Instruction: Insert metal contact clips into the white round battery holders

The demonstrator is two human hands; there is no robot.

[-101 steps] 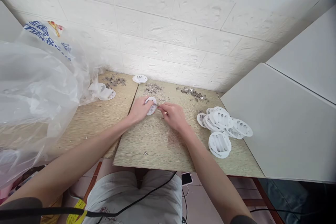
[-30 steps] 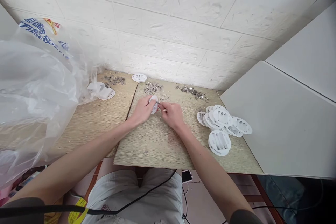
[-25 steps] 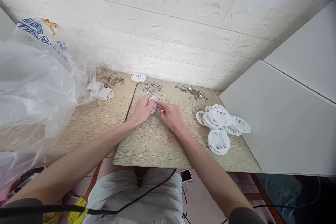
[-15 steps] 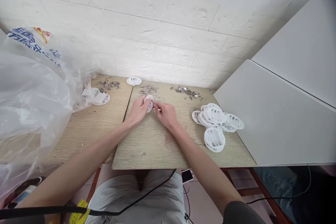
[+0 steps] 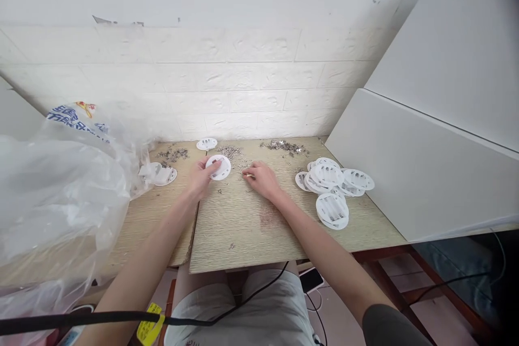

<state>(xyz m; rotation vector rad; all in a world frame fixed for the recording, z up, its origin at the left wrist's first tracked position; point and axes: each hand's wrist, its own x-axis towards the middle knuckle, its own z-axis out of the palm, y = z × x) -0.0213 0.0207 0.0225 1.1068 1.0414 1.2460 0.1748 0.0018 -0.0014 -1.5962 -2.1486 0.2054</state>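
Left hand (image 5: 199,178) with white disc (image 5: 223,169)

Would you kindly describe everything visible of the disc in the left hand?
The white disc is round, thin at the rim and looks like plastic, with small dark marks and what seems a raised middle. The left hand grips its left side, thumb over its face, above the wooden table. Finer detail is too small to tell.

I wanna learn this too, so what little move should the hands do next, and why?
Maybe the right hand should pinch up one of the little metal pieces. They look close to its fingertips, and the left hand holds a white disc near them. I can't tell if the right fingertips already hold one.
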